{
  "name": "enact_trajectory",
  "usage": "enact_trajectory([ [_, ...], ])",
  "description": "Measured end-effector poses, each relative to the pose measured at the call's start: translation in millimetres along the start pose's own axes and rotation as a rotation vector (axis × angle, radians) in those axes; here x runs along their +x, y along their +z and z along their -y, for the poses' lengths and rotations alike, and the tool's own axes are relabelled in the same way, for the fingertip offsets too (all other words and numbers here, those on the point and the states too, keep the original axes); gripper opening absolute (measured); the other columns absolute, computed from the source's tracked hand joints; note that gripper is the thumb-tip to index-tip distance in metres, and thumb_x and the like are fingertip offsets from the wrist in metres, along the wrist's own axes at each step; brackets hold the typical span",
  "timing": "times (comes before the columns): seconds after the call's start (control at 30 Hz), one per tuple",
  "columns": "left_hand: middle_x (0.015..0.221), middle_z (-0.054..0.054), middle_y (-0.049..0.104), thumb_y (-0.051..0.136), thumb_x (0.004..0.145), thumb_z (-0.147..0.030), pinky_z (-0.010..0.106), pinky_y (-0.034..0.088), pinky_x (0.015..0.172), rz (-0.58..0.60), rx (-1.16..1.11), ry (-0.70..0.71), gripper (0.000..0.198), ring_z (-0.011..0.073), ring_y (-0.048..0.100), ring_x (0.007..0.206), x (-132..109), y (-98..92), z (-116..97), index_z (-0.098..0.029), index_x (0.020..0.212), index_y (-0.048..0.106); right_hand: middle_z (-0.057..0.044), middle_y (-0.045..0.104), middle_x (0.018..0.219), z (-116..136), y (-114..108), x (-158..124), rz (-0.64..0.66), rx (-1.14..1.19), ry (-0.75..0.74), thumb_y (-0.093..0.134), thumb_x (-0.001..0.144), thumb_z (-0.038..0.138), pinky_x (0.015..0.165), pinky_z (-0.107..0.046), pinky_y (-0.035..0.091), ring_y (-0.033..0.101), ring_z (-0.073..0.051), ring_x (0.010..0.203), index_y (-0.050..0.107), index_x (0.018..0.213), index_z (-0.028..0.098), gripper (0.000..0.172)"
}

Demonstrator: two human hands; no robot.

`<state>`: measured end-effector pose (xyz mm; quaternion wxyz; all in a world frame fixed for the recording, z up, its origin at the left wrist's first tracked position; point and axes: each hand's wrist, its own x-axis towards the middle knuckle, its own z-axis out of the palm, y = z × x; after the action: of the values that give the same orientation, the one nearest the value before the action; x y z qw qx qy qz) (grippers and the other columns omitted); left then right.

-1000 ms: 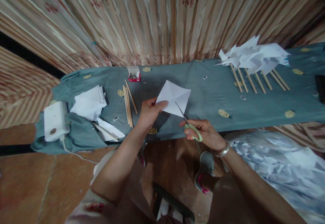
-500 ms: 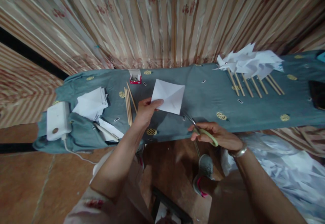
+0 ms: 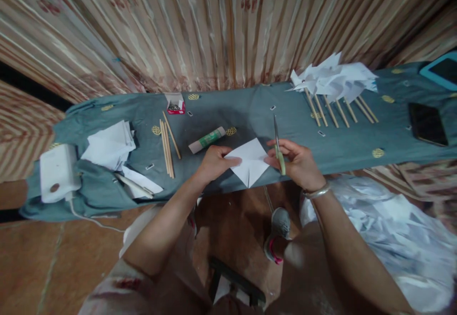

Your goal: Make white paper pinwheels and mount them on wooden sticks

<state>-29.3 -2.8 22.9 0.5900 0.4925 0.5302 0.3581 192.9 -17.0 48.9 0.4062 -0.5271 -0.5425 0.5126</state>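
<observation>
A square of white paper (image 3: 250, 160) is turned corner-down above the near edge of the table, with a slit running in from its lowest corner. My left hand (image 3: 216, 165) pinches its left corner between thumb and fingers. At the opposite corner, the fingertips of my right hand (image 3: 298, 162) touch the paper. That same hand is closed on scissors (image 3: 276, 138) with pale green handles, their blades pointing away from me. Just beyond my left hand lies a pale tube with a green label (image 3: 207, 139).
On the green cloth-covered table (image 3: 246, 110) lie wooden sticks (image 3: 166, 148), a small red box of metal pins (image 3: 175, 105), stacked paper (image 3: 110, 146) and a white device with a cable (image 3: 59, 174). Paper pinwheels (image 3: 335, 79) and a phone (image 3: 427, 124) are to the right. A plastic bag (image 3: 385, 229) sits below.
The paper has been turned corner-down, and a slit now shows at its lowest corner. My right hand has come up to the paper with the scissors upright. The green-labelled tube has become visible.
</observation>
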Motion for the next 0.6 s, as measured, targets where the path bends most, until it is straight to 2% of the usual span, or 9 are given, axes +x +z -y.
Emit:
enact_trajectory([
  [0.1,0.062,0.000,0.065,0.081,0.053,-0.032,0.024,0.040,0.057,-0.060,-0.156,0.025,0.024,0.0127,0.054,0.058,3,2.9,-3,-0.014,0.064,0.070,0.004,0.066,0.066,-3,1,3,-0.030,0.002,0.020,0.086,0.054,0.033,0.051,-0.023,0.040,0.052,-0.010,0.057,0.067,0.090,0.019,0.043],
  [0.2,0.074,0.003,0.070,0.079,0.059,-0.046,0.026,0.046,0.063,-0.146,-0.396,0.064,0.035,0.0154,0.061,0.068,3,8.7,-7,-0.016,0.075,0.071,0.005,0.064,0.064,-8,5,8,-0.127,0.092,0.021,0.086,0.052,0.034,0.051,-0.023,0.040,0.052,-0.009,0.055,0.066,0.089,0.020,0.045],
  [0.3,0.094,0.006,0.073,0.074,0.063,-0.059,0.026,0.049,0.070,-0.106,-0.580,0.083,0.048,0.0183,0.065,0.084,0,19.4,-9,-0.019,0.089,0.072,0.005,0.065,0.064,-13,15,14,-0.257,0.176,0.016,0.086,0.050,0.038,0.051,-0.024,0.041,0.053,-0.010,0.054,0.063,0.089,0.020,0.049],
  [0.37,0.105,0.006,0.072,0.077,0.060,-0.057,0.028,0.050,0.076,-0.062,-0.581,0.111,0.050,0.0203,0.064,0.096,-4,28.7,-7,-0.020,0.094,0.072,0.005,0.064,0.064,-15,23,16,-0.304,0.182,0.002,0.085,0.051,0.041,0.051,-0.024,0.041,0.054,-0.011,0.054,0.061,0.090,0.021,0.050],
  [0.43,0.104,0.007,0.073,0.082,0.056,-0.048,0.030,0.050,0.082,-0.050,-0.520,0.114,0.045,0.0214,0.065,0.098,-6,37.6,-5,-0.018,0.089,0.072,0.005,0.062,0.063,-15,32,17,-0.313,0.154,-0.015,0.083,0.055,0.043,0.053,-0.025,0.043,0.054,-0.012,0.054,0.060,0.092,0.021,0.049],
  [0.5,0.099,0.007,0.074,0.084,0.054,-0.038,0.032,0.050,0.086,-0.112,-0.485,0.096,0.039,0.0213,0.067,0.094,-5,44.2,-2,-0.017,0.084,0.072,0.005,0.062,0.064,-14,39,17,-0.305,0.126,-0.021,0.082,0.056,0.043,0.056,-0.026,0.044,0.054,-0.012,0.056,0.059,0.093,0.022,0.048],
  [0.6,0.091,0.007,0.075,0.083,0.054,-0.030,0.033,0.051,0.084,-0.260,-0.499,0.065,0.034,0.0204,0.068,0.084,0,47.3,2,-0.014,0.082,0.071,0.004,0.063,0.066,-13,47,15,-0.267,0.143,0.001,0.083,0.055,0.045,0.055,-0.026,0.044,0.055,-0.012,0.057,0.058,0.092,0.022,0.050],
])
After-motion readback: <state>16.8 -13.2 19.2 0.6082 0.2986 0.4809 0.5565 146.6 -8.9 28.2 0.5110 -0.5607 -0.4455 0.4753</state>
